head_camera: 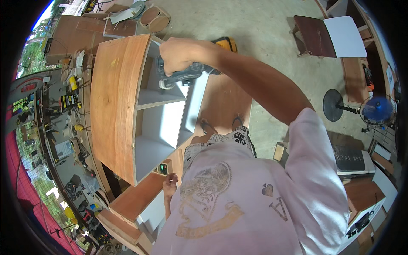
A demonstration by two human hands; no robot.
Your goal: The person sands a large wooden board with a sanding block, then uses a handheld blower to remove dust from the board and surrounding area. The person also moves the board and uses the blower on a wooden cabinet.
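A cordless power tool (188,71) with a dark body and a yellow rear part is gripped from above by my right hand (178,54). The tool is over the upper open compartment of a wooden cabinet (114,102), whose side facing up is bare plywood and whose inner faces are white. Its front end is near a white inner panel; contact cannot be told. My left hand (170,183) hangs low beside the cabinet's near corner, fingers loosely curled, with nothing seen in it. A small wooden box (169,167) is just above that hand.
A long workbench (87,111) cluttered with tools runs along the left. More wooden cabinets (140,197) stand at lower left. A brown panel (223,98) lies under my feet. To the right are a blue fan (377,108), a chair-like piece with a white panel (346,36) and boxes.
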